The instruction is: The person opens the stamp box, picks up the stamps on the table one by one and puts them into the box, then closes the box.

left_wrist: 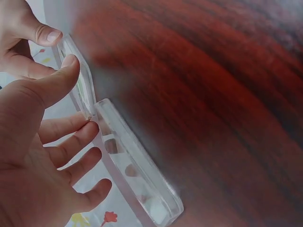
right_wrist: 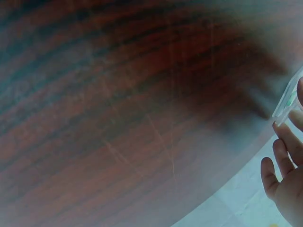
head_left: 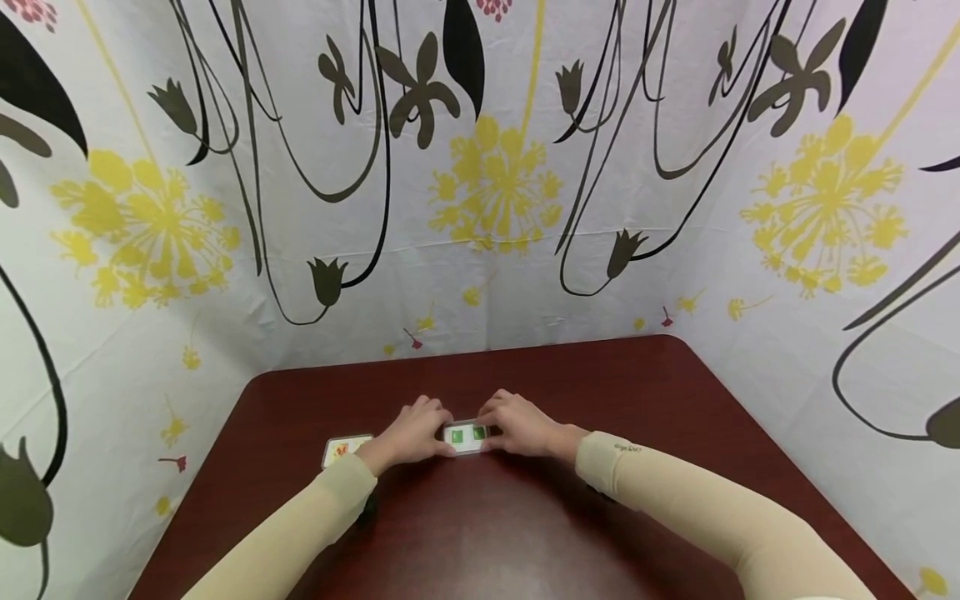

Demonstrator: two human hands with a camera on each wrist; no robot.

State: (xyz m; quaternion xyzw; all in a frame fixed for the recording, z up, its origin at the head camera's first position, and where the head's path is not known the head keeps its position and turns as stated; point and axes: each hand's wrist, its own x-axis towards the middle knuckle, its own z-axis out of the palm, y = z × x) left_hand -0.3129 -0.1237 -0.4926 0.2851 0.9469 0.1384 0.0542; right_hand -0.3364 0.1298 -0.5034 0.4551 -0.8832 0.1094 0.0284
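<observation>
A flat clear-edged plastic case with green squares on a white face is between the two hands, near the middle of the table. My left hand pinches its left end, thumb on the near side and fingers on the far side. At the right end, my right hand holds it between thumb and fingers. The left wrist view shows the case edge-on, with the left thumb over it and the other fingers spread. Only a corner of the case shows in the right wrist view.
A second clear plastic case with an orange picture lies left of the left hand, partly hidden by the wrist. Dark red wood table has rounded far corners. Patterned cloth hangs behind it and at both sides.
</observation>
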